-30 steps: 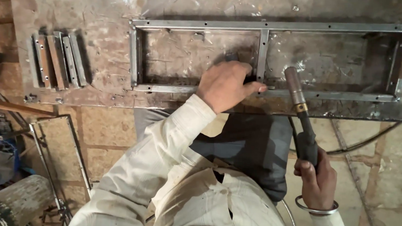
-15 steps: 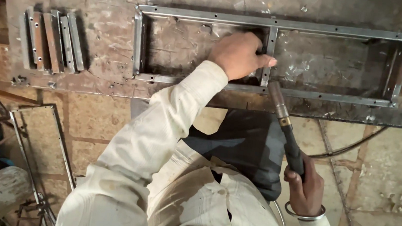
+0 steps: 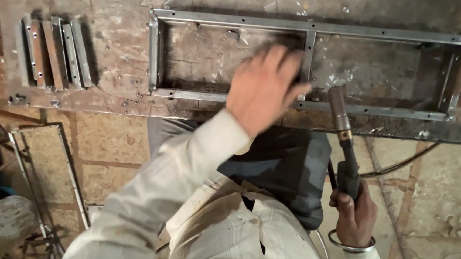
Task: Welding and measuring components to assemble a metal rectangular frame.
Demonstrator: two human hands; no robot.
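Gripping a welding torch by its dark handle, the right hand points its nozzle at the near rail of the long steel frame lying flat on the worktop. Its grip is wrapped tight around the handle. The left hand, blurred, fingers loosely spread and holding nothing, hovers over the frame beside its middle crossbar; short angle pieces lie well apart to the left.

Beyond the left hand's fingers the steel frame's cross bar splits two open bays, bare surface lies left before the stacked angle pieces, and the welding torch blocks the right.
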